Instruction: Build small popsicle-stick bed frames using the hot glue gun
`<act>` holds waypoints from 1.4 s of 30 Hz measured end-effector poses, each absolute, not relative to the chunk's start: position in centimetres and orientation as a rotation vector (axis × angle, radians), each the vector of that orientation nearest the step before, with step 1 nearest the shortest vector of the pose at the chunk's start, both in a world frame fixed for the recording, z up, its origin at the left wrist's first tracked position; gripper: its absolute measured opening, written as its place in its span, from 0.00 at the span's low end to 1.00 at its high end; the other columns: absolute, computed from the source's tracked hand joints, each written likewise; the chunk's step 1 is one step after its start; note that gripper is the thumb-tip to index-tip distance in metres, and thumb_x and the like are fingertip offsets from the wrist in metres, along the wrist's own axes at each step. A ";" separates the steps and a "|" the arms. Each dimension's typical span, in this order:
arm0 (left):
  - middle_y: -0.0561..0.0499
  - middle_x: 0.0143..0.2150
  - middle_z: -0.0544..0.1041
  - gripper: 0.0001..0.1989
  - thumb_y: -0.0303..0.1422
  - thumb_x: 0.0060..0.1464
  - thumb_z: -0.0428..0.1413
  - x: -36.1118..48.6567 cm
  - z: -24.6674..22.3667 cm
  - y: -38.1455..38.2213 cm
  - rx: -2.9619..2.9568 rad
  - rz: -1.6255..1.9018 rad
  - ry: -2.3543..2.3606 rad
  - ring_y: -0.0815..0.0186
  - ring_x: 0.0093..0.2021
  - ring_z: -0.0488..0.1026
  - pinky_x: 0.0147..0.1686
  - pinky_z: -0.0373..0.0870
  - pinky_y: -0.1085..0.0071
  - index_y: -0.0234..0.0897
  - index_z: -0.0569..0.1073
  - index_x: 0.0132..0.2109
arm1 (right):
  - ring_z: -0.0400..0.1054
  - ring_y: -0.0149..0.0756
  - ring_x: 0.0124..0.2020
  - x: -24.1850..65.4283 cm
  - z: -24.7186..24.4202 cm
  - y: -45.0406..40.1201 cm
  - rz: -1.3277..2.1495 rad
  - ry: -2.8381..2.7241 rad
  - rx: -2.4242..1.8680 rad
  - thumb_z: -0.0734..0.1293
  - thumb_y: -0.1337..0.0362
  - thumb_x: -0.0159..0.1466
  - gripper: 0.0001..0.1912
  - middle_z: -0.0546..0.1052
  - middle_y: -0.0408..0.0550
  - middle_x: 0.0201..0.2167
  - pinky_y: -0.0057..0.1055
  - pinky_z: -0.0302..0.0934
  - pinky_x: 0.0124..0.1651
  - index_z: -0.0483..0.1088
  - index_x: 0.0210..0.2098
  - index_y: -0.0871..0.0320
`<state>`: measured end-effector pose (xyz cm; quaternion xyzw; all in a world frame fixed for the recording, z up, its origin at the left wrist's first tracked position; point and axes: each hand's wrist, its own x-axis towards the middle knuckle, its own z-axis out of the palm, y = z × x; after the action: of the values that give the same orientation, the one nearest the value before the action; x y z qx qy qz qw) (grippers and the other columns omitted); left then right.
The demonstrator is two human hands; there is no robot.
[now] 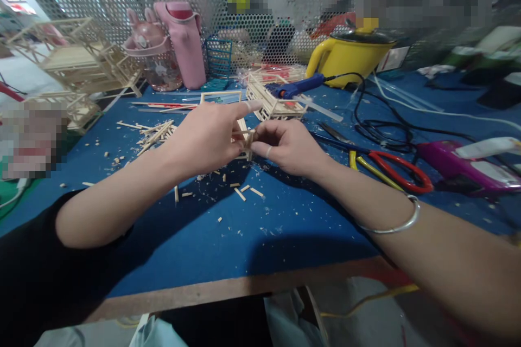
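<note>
A small frame of thin wooden sticks is held between my hands above the blue tabletop. My left hand closes on it from the left, its index finger stretched out over the top. From the right, my right hand pinches the frame's near end with thumb and fingers. White tape or covers wrap some of the fingertips. Much of the frame is hidden by the hands. Behind them, a light wooden rectangle shows, though I cannot tell whether it belongs to the held frame.
Stick offcuts lie in front, and a stick pile is left. Behind is a stick model with a blue glue gun resting on it. Red-handled cutters, a purple tool, cables, a yellow pot and pink bottle surround.
</note>
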<state>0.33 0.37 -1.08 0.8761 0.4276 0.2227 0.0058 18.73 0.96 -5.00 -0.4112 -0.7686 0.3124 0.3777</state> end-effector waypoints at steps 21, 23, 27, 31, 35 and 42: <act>0.54 0.39 0.82 0.27 0.35 0.56 0.54 0.3 -0.7 0.5 2.843 0.525 1.352 0.58 0.46 0.77 0.54 0.66 0.57 0.46 0.63 0.63 | 0.64 0.29 0.26 19.4 -4.9 1.8 0.838 -2.075 -1.016 0.69 0.65 0.56 0.05 0.75 0.44 0.25 0.31 0.60 0.34 0.73 0.28 0.61; 0.54 0.40 0.82 0.27 0.35 0.57 0.52 0.4 -0.6 0.5 2.859 0.466 1.369 0.58 0.48 0.76 0.56 0.64 0.57 0.46 0.61 0.64 | 0.63 0.29 0.26 19.4 -4.8 1.8 0.822 -2.091 -1.007 0.68 0.65 0.56 0.05 0.75 0.44 0.24 0.30 0.59 0.34 0.73 0.28 0.61; 0.54 0.42 0.81 0.29 0.31 0.57 0.51 0.3 -0.5 0.5 2.882 0.412 1.384 0.58 0.50 0.75 0.59 0.60 0.54 0.46 0.57 0.65 | 0.63 0.28 0.26 19.5 -4.7 1.8 0.779 -2.118 -1.015 0.69 0.65 0.55 0.05 0.75 0.43 0.24 0.30 0.59 0.33 0.73 0.28 0.61; 0.54 0.42 0.81 0.32 0.30 0.57 0.50 -0.1 -0.6 0.5 2.901 0.406 1.350 0.58 0.51 0.74 0.59 0.58 0.52 0.47 0.53 0.67 | 0.66 0.29 0.27 19.7 -4.6 1.7 0.783 -2.122 -0.986 0.69 0.64 0.55 0.06 0.76 0.44 0.25 0.30 0.60 0.34 0.73 0.29 0.61; 0.54 0.42 0.81 0.31 0.31 0.57 0.52 -0.4 -0.7 0.5 2.912 0.404 1.326 0.57 0.50 0.75 0.58 0.59 0.51 0.47 0.55 0.66 | 0.66 0.29 0.26 19.8 -4.5 1.7 0.768 -2.130 -0.976 0.69 0.64 0.54 0.06 0.76 0.44 0.25 0.30 0.61 0.32 0.73 0.30 0.61; 0.53 0.42 0.80 0.30 0.31 0.57 0.52 -0.1 -0.8 0.6 2.859 0.457 1.322 0.57 0.49 0.76 0.55 0.64 0.55 0.47 0.56 0.65 | 0.66 0.29 0.26 19.7 -4.5 1.5 0.696 -2.163 -0.993 0.69 0.64 0.55 0.07 0.76 0.45 0.25 0.30 0.61 0.33 0.74 0.30 0.62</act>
<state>-0.11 0.59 -0.76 0.8981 0.4153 0.1436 -0.0207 19.71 1.52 -4.52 -0.3787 -0.8250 0.2653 0.3249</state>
